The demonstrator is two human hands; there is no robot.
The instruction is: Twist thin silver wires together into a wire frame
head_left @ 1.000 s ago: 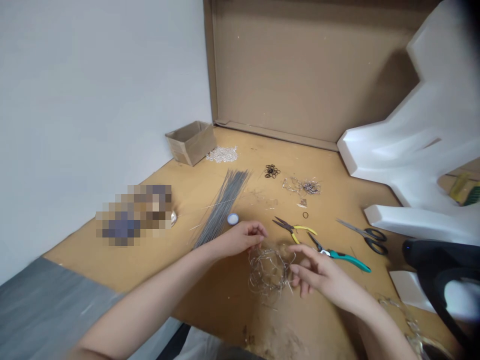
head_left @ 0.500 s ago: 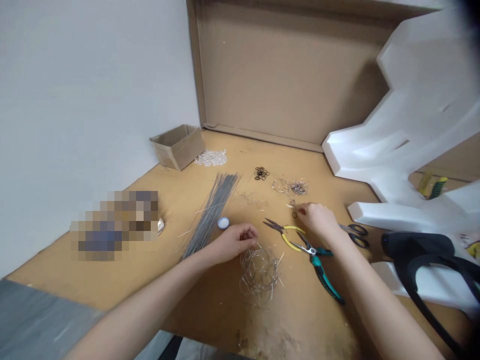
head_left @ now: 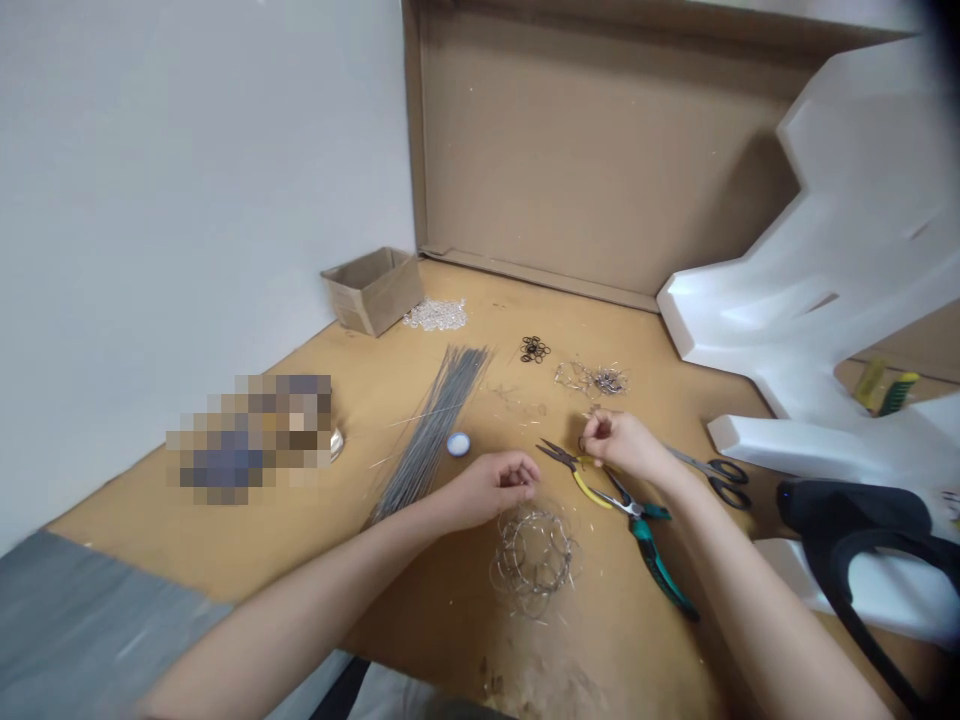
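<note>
My left hand (head_left: 504, 484) is closed in a pinch at the top edge of a round wire wreath (head_left: 536, 552) made of looped silvery wire. The exact grip point is hidden by the fingers. To the right, my right hand (head_left: 619, 445) has thumb and fingertips pinched on a small dark ring (head_left: 582, 444), of which only a thin arc shows. Beneath that hand and wrist lie yellow-handled pliers (head_left: 559, 453) and green-handled pliers (head_left: 651, 555), partly covered. Scissors (head_left: 726, 482) with dark handles rest just right of the wrist.
A bundle of straight grey wires (head_left: 439, 425) lies left of centre, beside a small blue-rimmed round container (head_left: 458, 444). Farther back are black rings (head_left: 535, 349), a tangle of wire pieces (head_left: 609, 380), clear rings (head_left: 439, 314) and a cardboard box (head_left: 375, 292). White foam (head_left: 750, 310) stands right.
My right hand has closed on the dark ring and drawn slightly nearer. The wire wreath has turned to show a rounder outline below my left hand. The view has shifted a little.
</note>
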